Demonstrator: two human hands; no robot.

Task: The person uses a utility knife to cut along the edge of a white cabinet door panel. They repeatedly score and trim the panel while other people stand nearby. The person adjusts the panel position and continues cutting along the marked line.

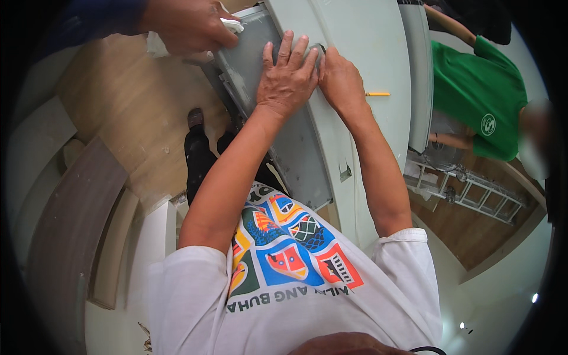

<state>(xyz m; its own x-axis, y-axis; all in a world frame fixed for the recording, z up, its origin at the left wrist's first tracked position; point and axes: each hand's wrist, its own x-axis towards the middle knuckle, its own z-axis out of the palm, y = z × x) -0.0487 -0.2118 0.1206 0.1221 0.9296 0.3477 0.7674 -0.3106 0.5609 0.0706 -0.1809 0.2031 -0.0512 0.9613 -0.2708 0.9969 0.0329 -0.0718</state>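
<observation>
My left hand point(286, 80) lies flat with fingers spread on a grey panel point(296, 142), near its long edge beside a pale board point(367, 35). Close to its fingertips, my right hand point(343, 81) is closed at the board's edge. A small dark bit shows by its fingers; what it grips is mostly hidden. Just right of that hand, a yellow pencil-like stick point(378, 94) rests on the pale board. At the upper left, another person's hand point(189, 26) presses a crumpled white cloth or paper point(232, 25) near the grey panel's corner.
A person in a green shirt point(473, 97) is beyond the pale board on the right, behind a grey upright panel point(417, 77). An aluminium ladder point(479, 192) lies below them. Curved brown boards point(71, 219) lean at the left, beside a wood-look floor point(127, 100).
</observation>
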